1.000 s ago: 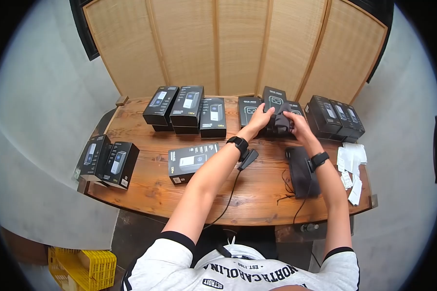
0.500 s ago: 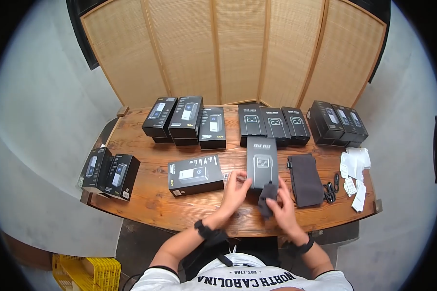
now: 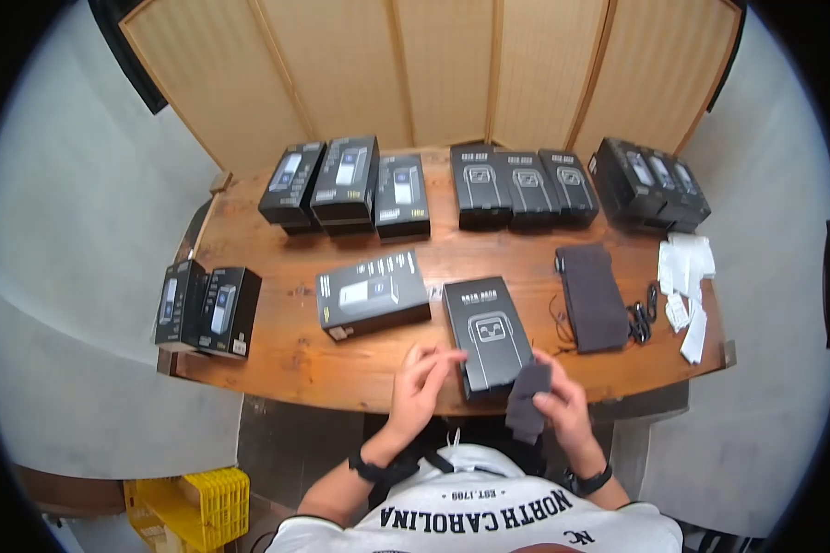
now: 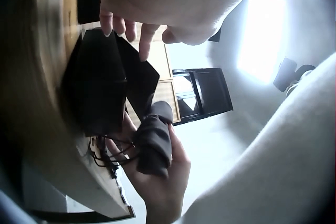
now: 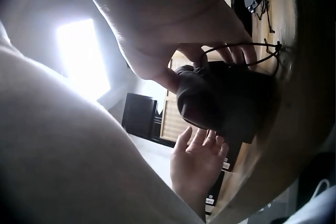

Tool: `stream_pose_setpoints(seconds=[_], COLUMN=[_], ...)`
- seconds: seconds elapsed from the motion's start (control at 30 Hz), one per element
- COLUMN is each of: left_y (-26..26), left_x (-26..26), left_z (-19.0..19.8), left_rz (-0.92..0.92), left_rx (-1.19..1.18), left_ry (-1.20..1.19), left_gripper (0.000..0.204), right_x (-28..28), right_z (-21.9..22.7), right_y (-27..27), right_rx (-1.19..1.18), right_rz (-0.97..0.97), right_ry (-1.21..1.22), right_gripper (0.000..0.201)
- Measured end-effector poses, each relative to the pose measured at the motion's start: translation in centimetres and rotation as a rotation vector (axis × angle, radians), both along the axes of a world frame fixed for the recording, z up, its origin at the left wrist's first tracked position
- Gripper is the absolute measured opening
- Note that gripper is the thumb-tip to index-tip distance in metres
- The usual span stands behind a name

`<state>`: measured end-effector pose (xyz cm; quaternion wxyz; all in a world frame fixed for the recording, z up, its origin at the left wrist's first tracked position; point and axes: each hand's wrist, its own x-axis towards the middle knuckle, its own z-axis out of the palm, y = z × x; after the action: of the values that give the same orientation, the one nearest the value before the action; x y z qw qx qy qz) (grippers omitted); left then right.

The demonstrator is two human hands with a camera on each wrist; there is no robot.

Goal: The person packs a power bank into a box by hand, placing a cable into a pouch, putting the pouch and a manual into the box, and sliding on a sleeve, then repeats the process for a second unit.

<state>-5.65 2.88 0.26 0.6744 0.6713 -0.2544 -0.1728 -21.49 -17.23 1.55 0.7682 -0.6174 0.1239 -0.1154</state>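
Note:
Near the front edge of the table lies a black box with a device outline printed on its top. My left hand is at its left side, with the index finger extended to the box edge. In the left wrist view, that fingertip meets a flat dark panel of the box. My right hand grips a folded dark grey drawstring pouch at the box's near right corner. The pouch's black cord loops out from it in the right wrist view.
Another black box lies left of centre. Boxes stand in groups at the back left, back middle, back right and far left. Rightward lie a dark grey pouch, black cables and white papers.
Both hands came back from the rear middle boxes, bringing one black box and the pouch to the front edge. My left hand has since drawn slightly left, with its finger extended.

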Motion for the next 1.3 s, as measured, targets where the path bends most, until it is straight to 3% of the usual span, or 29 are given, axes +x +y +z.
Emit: stream_pose_setpoints(seconds=[0.1, 0.23, 0.33, 0.4, 0.47, 0.53, 0.57, 0.6, 0.63, 0.67, 0.73, 0.8, 0.87, 1.1, 1.2, 1.3], left_y=[-1.3, -2.7, -3.4, -4.4, -5.5, -6.4, -6.6, -6.7, -6.8, -6.8, -6.8, -6.6, -6.7, -6.8, -6.7, -5.5], left_x=[2.0, 3.3, 3.7, 4.4, 5.5, 6.7, 7.1, 7.4, 7.6, 7.7, 7.5, 6.9, 6.3, 5.7, 5.1, 4.7], left_z=[0.3, 0.6, 1.0, 1.2, 1.6, 0.9, 0.9, 0.9, 0.9, 0.2, -1.3, -1.4, -1.4, -0.5, 0.1, 1.1], left_rz=[-0.086, -0.198, -0.165, -0.144, -0.124, -0.091, -0.088, -0.083, -0.077, -0.075, -0.167, -0.215, -0.205, -0.103, -0.055, -0.026], left_rx=[0.031, -0.141, -0.286, -0.344, -0.309, -0.250, -0.253, -0.077, 0.104, 0.103, 0.311, 0.377, 0.479, 0.410, 0.325, 0.264], left_ry=[-0.212, -0.031, -0.025, -0.066, -0.148, -0.262, -0.266, -0.406, -0.541, -0.540, -0.687, -0.736, -0.717, -0.614, -0.507, -0.378], left_gripper=[0.023, 0.034, 0.060, 0.074, 0.086, 0.083, 0.083, 0.079, 0.075, 0.075, 0.068, 0.063, 0.072, 0.081, 0.076, 0.072], right_x=[-0.1, 1.6, 4.2, 7.0, 8.4, 8.8, 8.7, 8.7, 8.8, 9.0, 8.5, 8.6, 8.6, 7.9, 7.1, 6.2], right_z=[-0.5, -0.5, -0.4, 0.8, 2.1, 2.5, 2.5, 2.5, 2.2, 2.1, 2.9, 2.9, 2.5, 4.6, 5.0, 4.4], right_y=[-1.5, -2.3, -2.7, -2.5, -2.6, -2.9, -3.4, -3.8, -3.3, -2.7, -2.1, -1.6, -1.4, -2.3, -3.7, -5.2], right_rx=[0.284, 0.273, 0.111, 0.010, 0.081, 0.142, 0.118, 0.094, 0.037, -0.077, -0.581, -0.895, -1.047, -0.987, -0.865, -0.621], right_rz=[0.039, 0.007, -0.015, -0.065, -0.080, -0.090, 0.017, 0.124, 0.121, 0.135, 0.178, 0.199, 0.174, 0.177, 0.115, -0.069], right_ry=[-0.053, -0.147, -0.213, -0.418, -0.341, -0.267, -0.152, -0.034, 0.021, 0.079, 0.233, 0.150, 0.088, 0.011, 0.053, 0.189], right_gripper=[0.056, 0.054, 0.058, 0.061, 0.053, 0.045, 0.042, 0.040, 0.034, 0.028, 0.027, 0.031, 0.031, 0.031, 0.029, 0.023])
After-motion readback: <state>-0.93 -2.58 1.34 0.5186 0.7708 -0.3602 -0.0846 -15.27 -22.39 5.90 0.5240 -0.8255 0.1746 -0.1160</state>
